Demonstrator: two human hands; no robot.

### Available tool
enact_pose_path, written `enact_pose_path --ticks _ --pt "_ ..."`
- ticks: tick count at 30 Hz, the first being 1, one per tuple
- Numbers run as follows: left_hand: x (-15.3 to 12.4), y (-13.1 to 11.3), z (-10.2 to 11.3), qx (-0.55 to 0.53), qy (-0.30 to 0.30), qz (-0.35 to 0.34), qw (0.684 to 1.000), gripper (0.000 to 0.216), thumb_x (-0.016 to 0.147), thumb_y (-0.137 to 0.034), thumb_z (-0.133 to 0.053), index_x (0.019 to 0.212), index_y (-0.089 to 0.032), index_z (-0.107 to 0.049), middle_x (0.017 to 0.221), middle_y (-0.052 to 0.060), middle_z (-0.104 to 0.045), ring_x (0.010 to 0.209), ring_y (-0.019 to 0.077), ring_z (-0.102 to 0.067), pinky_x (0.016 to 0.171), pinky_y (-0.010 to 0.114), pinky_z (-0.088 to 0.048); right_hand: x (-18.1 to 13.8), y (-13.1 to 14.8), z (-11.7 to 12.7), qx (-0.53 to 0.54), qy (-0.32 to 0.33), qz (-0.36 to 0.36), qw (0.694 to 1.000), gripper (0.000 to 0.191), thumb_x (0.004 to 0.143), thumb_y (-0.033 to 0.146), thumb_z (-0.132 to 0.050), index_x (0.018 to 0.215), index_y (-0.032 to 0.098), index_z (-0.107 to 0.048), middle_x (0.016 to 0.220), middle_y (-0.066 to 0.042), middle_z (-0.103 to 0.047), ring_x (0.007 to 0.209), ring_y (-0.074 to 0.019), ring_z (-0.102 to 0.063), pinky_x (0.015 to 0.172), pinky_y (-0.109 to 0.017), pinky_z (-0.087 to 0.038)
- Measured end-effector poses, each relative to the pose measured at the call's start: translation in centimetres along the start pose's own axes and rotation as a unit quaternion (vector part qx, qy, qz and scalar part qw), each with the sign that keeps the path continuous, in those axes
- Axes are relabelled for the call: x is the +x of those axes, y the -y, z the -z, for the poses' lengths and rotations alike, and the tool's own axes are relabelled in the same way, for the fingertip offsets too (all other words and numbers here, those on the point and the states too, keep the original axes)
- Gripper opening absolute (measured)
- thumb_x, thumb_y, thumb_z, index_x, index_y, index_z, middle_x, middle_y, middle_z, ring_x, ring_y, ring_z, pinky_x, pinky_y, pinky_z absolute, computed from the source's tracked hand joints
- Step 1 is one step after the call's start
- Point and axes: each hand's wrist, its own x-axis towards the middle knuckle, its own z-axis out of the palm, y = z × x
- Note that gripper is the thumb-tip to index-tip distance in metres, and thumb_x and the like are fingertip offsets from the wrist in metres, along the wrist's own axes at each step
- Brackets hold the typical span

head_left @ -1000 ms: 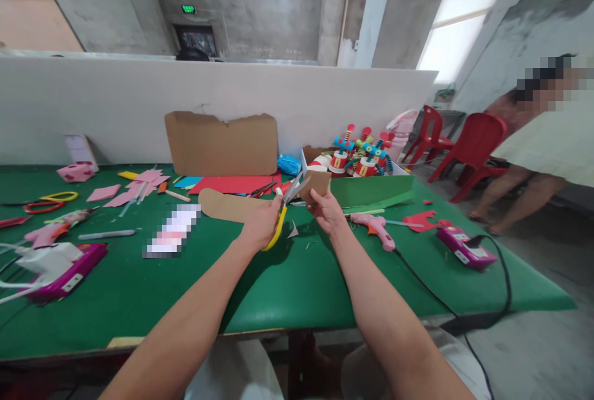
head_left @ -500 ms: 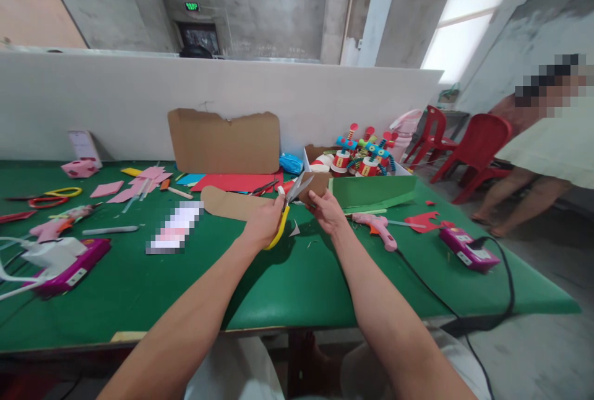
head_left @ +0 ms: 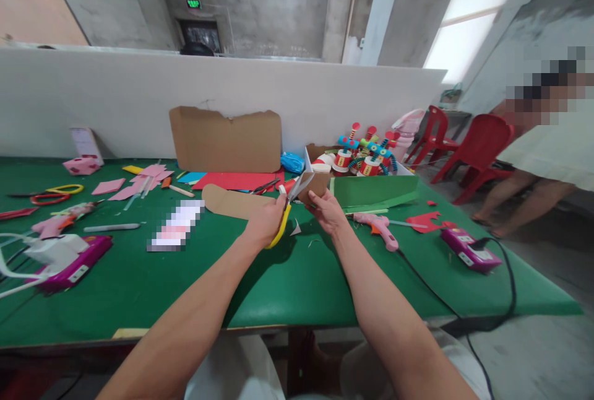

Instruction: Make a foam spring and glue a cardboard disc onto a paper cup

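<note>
My left hand (head_left: 266, 221) is closed round the yellow handles of a pair of scissors (head_left: 279, 230), whose blades point up and to the right. Between the blades lies the left edge of a small piece of brown cardboard (head_left: 314, 184). My right hand (head_left: 327, 209) pinches that cardboard from its lower right side. Beside my left hand a longer, round-ended cardboard strip (head_left: 232, 203) lies on the green table (head_left: 297, 295). A small white paper scrap (head_left: 296, 227) rests below the blades.
A box (head_left: 320, 155) of paper-cup figures stands behind my hands. Pink glue guns (head_left: 381, 230) and purple power strips (head_left: 469, 250) lie on both sides, with a cable at right. A cardboard sheet (head_left: 226, 143) leans on the white partition. Another person (head_left: 542, 134) stands at far right.
The scissor blades look closer together on the cardboard. Both hands stay in nearly the same place, and the view has shifted slightly.
</note>
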Motion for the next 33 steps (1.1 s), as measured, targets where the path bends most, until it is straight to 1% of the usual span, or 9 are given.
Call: enact_pose_path --ticks 10,17,20,24,28,33 --pt "-0.1 -0.1 0.1 -0.002 0.002 0.0 1.0 0.045 0.092 -0.017 -0.033 0.137 -0.012 -0.035 0.105 0.016 -0.064 0.09 0.0274 -0.066 0.078 0.037 -0.05 -0.1 0.1 -0.1 -0.008 -0.001 0.002 1.0 0.039 0.056 0.024 -0.083 0.089 0.024 -0.062 0.078 0.007 -0.072 0.068 -0.01 -0.066 0.054 -0.017 -0.049" --pt "-0.2 -0.4 0.1 0.006 -0.002 0.011 1.0 0.044 0.092 -0.017 -0.033 0.135 -0.012 -0.037 0.102 0.016 -0.065 0.089 0.0293 -0.067 0.078 0.039 -0.05 0.1 0.0 0.2 -0.01 -0.001 0.0 1.0 0.044 0.05 0.026 -0.086 0.088 0.024 -0.063 0.078 0.007 -0.071 0.068 -0.01 -0.065 0.055 -0.018 -0.048" --pt "-0.2 -0.5 0.3 0.013 0.006 0.013 1.0 0.043 0.092 -0.018 -0.033 0.134 -0.011 -0.037 0.1 0.017 -0.066 0.088 0.0288 -0.067 0.078 0.039 -0.05 0.3 -0.1 0.3 -0.016 -0.003 0.002 1.0 0.045 0.049 0.028 -0.087 0.087 0.024 -0.063 0.078 0.007 -0.071 0.068 -0.01 -0.064 0.055 -0.018 -0.047" --pt "-0.3 -0.7 0.6 0.025 0.017 0.017 0.999 0.042 0.093 -0.019 -0.032 0.134 -0.011 -0.035 0.098 0.015 -0.067 0.089 0.0275 -0.067 0.078 0.037 -0.05 0.5 -0.1 0.6 -0.029 -0.004 0.0 1.0 0.044 0.051 0.028 -0.086 0.088 0.025 -0.063 0.08 0.006 -0.07 0.071 -0.011 -0.063 0.058 -0.02 -0.047" --pt "-0.3 -0.6 0.6 0.028 0.017 0.016 0.999 0.04 0.093 -0.019 -0.031 0.132 -0.012 -0.036 0.096 0.013 -0.067 0.089 0.0279 -0.067 0.078 0.037 -0.051 0.6 0.0 0.7 -0.037 0.001 0.001 0.999 0.043 0.051 0.029 -0.086 0.087 0.026 -0.063 0.082 0.006 -0.07 0.073 -0.0117 -0.063 0.061 -0.021 -0.047" --pt "-0.3 -0.6 0.7 0.033 0.023 0.012 0.999 0.04 0.094 -0.021 -0.031 0.132 -0.012 -0.037 0.097 0.014 -0.067 0.089 0.0284 -0.067 0.078 0.038 -0.051 0.6 0.2 1.0 -0.046 0.013 0.013 0.999 0.043 0.051 0.029 -0.086 0.087 0.025 -0.064 0.083 0.005 -0.071 0.074 -0.0129 -0.064 0.064 -0.023 -0.05"
